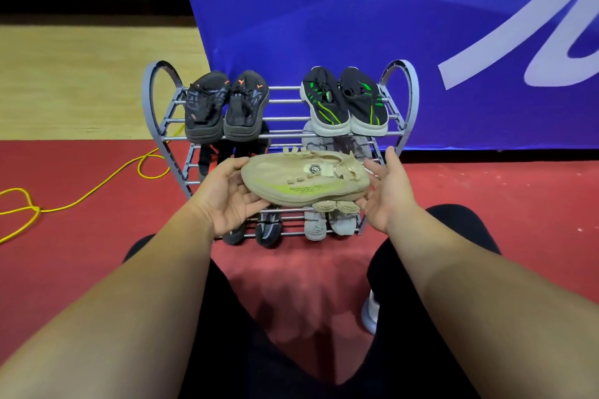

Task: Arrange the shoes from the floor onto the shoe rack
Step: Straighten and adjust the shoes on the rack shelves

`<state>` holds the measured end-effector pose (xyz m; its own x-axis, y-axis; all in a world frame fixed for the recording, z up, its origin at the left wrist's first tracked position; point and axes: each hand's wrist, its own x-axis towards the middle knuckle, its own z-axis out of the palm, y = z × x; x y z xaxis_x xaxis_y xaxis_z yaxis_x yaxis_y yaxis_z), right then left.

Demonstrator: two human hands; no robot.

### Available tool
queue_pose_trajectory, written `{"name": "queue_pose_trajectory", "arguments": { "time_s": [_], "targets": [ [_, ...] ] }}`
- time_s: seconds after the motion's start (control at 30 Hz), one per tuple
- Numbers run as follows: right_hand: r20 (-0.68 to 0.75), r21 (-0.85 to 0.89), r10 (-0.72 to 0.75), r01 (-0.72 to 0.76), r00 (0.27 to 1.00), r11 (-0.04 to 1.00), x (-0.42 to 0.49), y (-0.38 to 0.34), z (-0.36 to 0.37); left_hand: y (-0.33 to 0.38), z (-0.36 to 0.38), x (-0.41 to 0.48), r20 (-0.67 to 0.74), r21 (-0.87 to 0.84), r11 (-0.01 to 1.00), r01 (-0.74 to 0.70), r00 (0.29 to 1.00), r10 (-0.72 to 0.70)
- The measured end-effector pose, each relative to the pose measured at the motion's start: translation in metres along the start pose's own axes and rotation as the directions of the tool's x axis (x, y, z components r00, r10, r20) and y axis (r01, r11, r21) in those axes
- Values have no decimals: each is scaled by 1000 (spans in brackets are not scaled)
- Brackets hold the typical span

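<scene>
A beige shoe (304, 179) is held sideways before the shoe rack (168, 126), long axis running left to right. Left hand (227, 196) curls its fingers around one end; right hand (387, 186) cups the other. Top shelf: two black shoes (225, 107), two green-striped shoes (345, 102).

We see a beige shoe (304, 180) with a yellow-green streak along its side. On the grey metal rack (152, 97), one black pair (225, 107) carries orange marks, another black pair (345, 100) has green stripes and white soles. The floor (486, 204) is red, the cable (81, 197) yellow, the banner (356, 10) blue with pale lettering.
</scene>
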<state>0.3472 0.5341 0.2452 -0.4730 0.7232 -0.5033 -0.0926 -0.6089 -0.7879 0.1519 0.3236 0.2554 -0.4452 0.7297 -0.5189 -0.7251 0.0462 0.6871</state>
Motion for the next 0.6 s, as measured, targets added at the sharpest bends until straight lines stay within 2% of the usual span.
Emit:
{"name": "queue_pose_trajectory", "arguments": {
  "time_s": [0.1, 0.23, 0.33, 0.5, 0.6],
  "targets": [
    [-6, -13, 31, -31, 1000, 999, -4, 1, 1, 0, 1, 1, -3, -70, 998, 4, 1000, -4],
    [-16, -68, 53, -54, 998, 996, -6, 3, 2, -4, 2, 4, -45, 28, 1000, 13, 999, -12],
    [3, -157, 101, -100, 995, 983, -7, 5, 2, -4, 3, 6, -80, -14, 1000, 2, 997, -3],
    [91, -291, 248, -213, 964, 933, -14, 14, 6, -5, -1, 11, -168, -106, 994, -11, 986, -7],
    [194, -406, 406, -303, 893, 862, -13, 28, 13, -12, -3, 16, -238, -93, 996, 11, 971, -33]
  ]
}}
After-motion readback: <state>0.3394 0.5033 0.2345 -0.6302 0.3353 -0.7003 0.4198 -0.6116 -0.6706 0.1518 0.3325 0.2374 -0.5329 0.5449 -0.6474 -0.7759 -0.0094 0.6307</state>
